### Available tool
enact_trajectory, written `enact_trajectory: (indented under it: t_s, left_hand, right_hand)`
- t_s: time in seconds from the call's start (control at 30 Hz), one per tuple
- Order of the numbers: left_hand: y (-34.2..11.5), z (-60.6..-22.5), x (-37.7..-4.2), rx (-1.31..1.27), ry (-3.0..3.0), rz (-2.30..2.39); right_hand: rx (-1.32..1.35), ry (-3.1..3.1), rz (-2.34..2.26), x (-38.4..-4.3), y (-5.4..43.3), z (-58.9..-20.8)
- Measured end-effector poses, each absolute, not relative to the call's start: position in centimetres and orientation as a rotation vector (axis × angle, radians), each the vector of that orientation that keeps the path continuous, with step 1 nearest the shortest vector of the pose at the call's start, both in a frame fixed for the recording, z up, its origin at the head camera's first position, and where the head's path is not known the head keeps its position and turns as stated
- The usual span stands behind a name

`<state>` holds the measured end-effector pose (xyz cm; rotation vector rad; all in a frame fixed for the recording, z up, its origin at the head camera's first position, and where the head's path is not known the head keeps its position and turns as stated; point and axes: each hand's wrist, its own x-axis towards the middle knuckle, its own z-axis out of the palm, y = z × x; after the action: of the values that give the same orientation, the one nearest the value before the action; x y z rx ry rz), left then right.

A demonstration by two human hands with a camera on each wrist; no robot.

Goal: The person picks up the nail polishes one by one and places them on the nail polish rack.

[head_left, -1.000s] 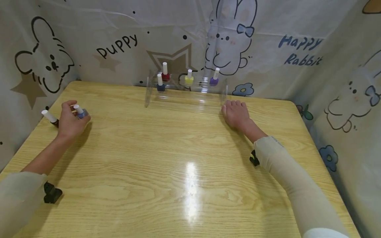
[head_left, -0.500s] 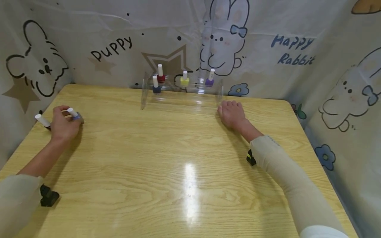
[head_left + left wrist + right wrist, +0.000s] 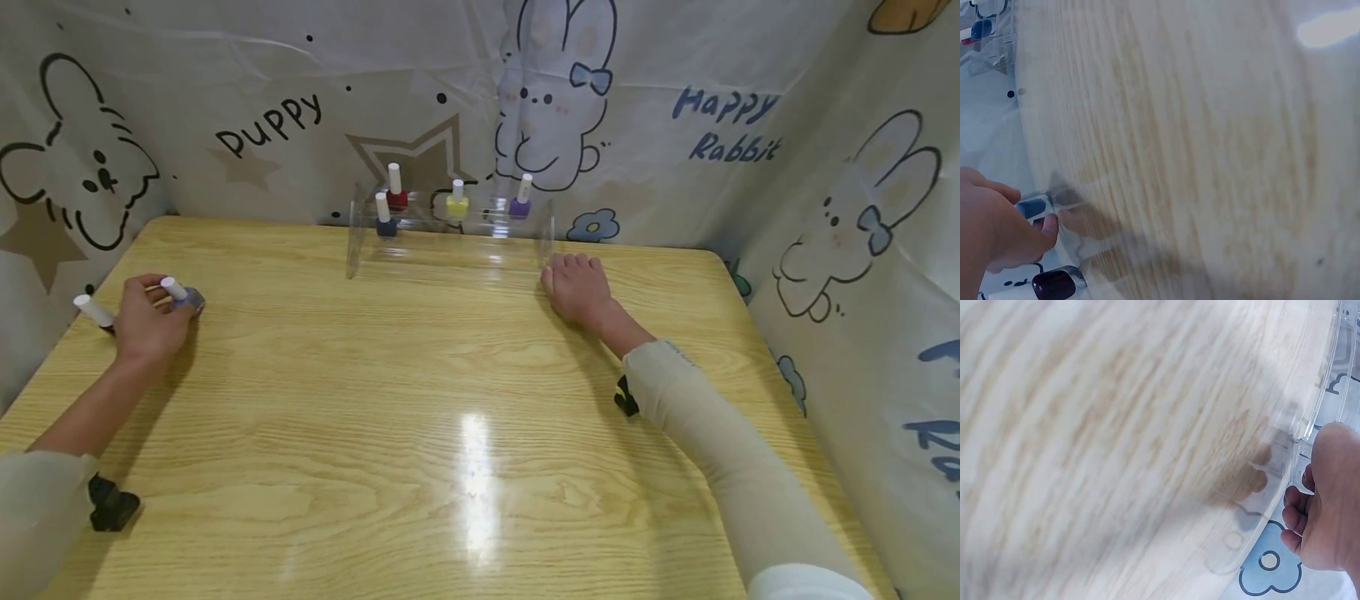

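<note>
At the table's left side, my left hand (image 3: 152, 321) pinches a light blue nail polish bottle (image 3: 193, 300) between thumb and fingers. Its white cap tilts left; I cannot tell whether its base touches the table. Just left of that hand stands a dark nail polish bottle (image 3: 1054, 284), partly hidden by the hand in the head view. My right hand (image 3: 577, 287), fingers curled, holds the lower right corner of a clear plastic rack (image 3: 450, 242). On the rack stand red (image 3: 397, 198), dark blue (image 3: 386, 225), yellow (image 3: 457, 206) and purple (image 3: 520, 207) nail polish bottles, all white-capped.
The rack stands at the back edge of the wood-grain table (image 3: 337, 375). A printed cloth (image 3: 285, 58) hangs behind and beside the table. Each sleeve has a small black device strapped near the wrist, such as the left device (image 3: 112, 502).
The whole head view has shifted slightly left. My left hand has come a little lower, and the light blue bottle leans more. The right hand stays at the rack's corner.
</note>
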<state>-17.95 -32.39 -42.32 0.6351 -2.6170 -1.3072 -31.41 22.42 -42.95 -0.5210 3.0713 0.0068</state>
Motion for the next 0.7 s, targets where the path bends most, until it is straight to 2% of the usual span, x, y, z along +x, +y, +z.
enact_trajectory:
  t_s: [0.7]
  left_hand:
    - [-32.25, -42.75, -17.94, 0.601, -2.541, -1.307]
  right_hand:
    - [-0.509, 3.064, 0.027, -31.31, 22.27, -42.78]
